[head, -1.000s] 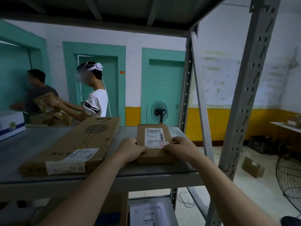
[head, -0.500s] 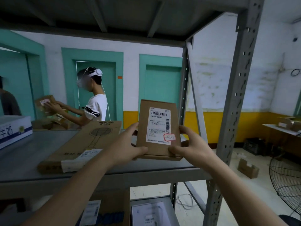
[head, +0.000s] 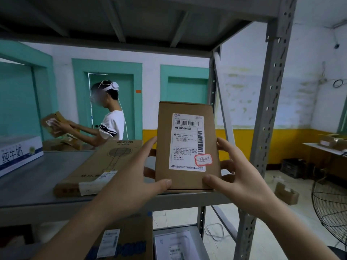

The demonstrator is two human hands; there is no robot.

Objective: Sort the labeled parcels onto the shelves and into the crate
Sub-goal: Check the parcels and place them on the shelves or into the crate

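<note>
I have the small parcel (head: 187, 145) lifted clear of the shelf deck (head: 47, 177), tilted up so its label (head: 187, 142) faces me. My left hand (head: 131, 171) grips its left edge, thumb hooked under the bottom corner and fingers wrapped behind; my right hand (head: 238, 177) mirrors that on the right edge. Both are clamped on the cardboard, neither covering the print.

The step, as I judge it, is reading the label to decide the destination. To do it well I should keep the face square to my view, hold the thumbs low so the barcode and the red-bordered sticker (head: 203, 159) stay uncovered, and hold the box steady until I have the code and the handwritten mark. Only then commit to a shelf or the crate; I cannot see a crate from here.

Working across the shelving: at far left on the deck sits a white and blue carton (head: 18, 154), closed. Next to it lies a long flat box (head: 105, 164) with its own label, lying flat and just left of my left hand. On the level below, a brown box (head: 127, 239) and a pale labelled parcel (head: 178, 244) sit side by side.
</note>
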